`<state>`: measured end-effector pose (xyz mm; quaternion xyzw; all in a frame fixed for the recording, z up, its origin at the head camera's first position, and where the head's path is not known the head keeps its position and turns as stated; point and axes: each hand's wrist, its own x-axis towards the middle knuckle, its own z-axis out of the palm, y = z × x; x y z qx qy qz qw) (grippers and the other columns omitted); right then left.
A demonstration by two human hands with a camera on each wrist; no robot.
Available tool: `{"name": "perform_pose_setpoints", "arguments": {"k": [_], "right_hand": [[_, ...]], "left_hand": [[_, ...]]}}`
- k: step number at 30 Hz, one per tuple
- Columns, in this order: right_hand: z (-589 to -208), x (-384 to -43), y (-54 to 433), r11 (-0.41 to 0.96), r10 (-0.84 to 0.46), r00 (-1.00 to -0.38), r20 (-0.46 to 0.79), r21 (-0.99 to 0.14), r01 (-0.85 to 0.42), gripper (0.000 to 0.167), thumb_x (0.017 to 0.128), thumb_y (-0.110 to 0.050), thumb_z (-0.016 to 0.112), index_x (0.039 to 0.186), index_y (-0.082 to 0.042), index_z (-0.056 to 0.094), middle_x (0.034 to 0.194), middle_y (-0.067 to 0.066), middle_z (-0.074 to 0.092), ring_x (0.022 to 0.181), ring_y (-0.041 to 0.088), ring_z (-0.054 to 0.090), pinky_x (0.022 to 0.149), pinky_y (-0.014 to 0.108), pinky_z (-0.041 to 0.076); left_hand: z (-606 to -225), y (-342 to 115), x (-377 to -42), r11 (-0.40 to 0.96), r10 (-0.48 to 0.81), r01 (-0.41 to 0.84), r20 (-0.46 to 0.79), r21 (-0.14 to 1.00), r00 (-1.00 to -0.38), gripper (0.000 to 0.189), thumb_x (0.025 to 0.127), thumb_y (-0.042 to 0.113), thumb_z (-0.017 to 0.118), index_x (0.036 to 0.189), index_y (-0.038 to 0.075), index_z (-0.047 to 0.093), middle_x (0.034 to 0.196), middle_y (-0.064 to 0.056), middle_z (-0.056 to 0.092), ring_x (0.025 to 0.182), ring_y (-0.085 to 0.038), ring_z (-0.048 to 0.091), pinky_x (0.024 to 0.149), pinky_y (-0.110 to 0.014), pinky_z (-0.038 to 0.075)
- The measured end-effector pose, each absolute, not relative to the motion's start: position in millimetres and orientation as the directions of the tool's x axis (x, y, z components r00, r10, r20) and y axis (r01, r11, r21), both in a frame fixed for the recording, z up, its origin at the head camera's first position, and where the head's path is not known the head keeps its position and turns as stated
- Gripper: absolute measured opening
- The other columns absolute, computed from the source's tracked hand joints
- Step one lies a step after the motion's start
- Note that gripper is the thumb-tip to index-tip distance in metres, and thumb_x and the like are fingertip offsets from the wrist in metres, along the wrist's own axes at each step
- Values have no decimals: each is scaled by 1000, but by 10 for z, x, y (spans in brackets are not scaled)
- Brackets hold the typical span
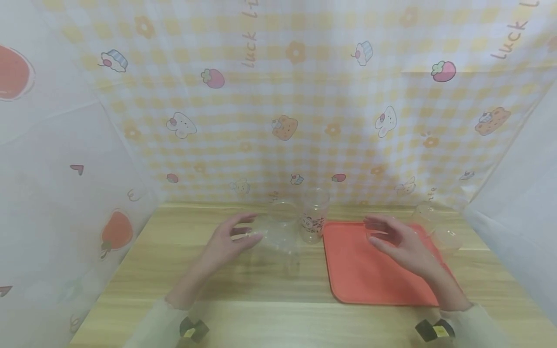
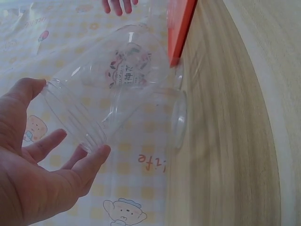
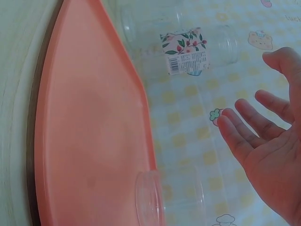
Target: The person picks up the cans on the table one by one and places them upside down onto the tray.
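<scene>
My left hand [image 1: 228,239] grips a clear plastic jar [image 2: 75,113] by its threaded mouth, thumb on one side of the rim and fingers on the other. The jar is tilted, its body pointing away from the palm. Beyond it stands a clear jar with a floral label [image 1: 313,222], and another clear container [image 1: 283,211] is beside that one. Over the red tray [image 1: 361,275] hovers my right hand [image 1: 400,241], fingers loosely bent and apart, holding nothing. In the right wrist view the labelled jar [image 3: 186,49] is left of the fingers.
Two clear containers [image 1: 447,239] are at the tray's right side, by its edge. A checked yellow cloth [image 1: 296,96] hangs along the back of the wooden table [image 1: 196,309]. White sheets [image 1: 518,193] hang at both sides.
</scene>
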<state>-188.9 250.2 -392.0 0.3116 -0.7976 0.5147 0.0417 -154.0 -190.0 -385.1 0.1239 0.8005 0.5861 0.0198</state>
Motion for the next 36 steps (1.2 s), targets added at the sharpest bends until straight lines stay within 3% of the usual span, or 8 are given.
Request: {"name": "perform_pose_setpoints", "arguments": {"k": [4, 12, 30, 36], "right_hand": [[-3928, -1886, 2495, 269, -450, -801, 395, -795, -543, 52, 93, 9, 67, 142, -1, 53, 133, 19, 60, 121, 28, 60, 95, 31, 54], [-3943, -1888, 2481, 247, -458, -791, 406, -796, -552, 52, 93, 10, 67, 141, 1, 53, 131, 21, 61, 118, 18, 62, 94, 32, 54], [-3975, -1907, 2428, 219, -426, -817, 389, -832, -510, 49, 93, 11, 66, 139, 1, 54, 130, 21, 61, 120, 31, 61, 96, 30, 52], [-3998, -1904, 2391, 231, -402, -821, 407, -822, -520, 47, 93, 11, 67, 138, 0, 56, 127, 18, 64, 117, 26, 63, 93, 27, 53]], "left_hand": [[-3855, -1887, -1540, 280, 221, 174, 113, 944, -969, 60, 93, 33, 76, 146, 17, 52, 146, -16, 48, 130, -48, 47, 94, -53, 53], [-3847, -1862, -1531, 283, 215, 187, 128, 941, -968, 60, 94, 32, 75, 147, 16, 51, 148, -19, 47, 130, -49, 47, 94, -55, 53], [-3851, -1835, -1532, 291, 204, 217, 161, 932, -965, 59, 96, 31, 73, 148, 14, 50, 146, -19, 48, 126, -47, 51, 93, -57, 53], [-3863, -1800, -1530, 283, 200, 214, 161, 935, -966, 59, 96, 30, 73, 147, 14, 50, 147, -20, 47, 126, -45, 52, 93, -56, 53]]}}
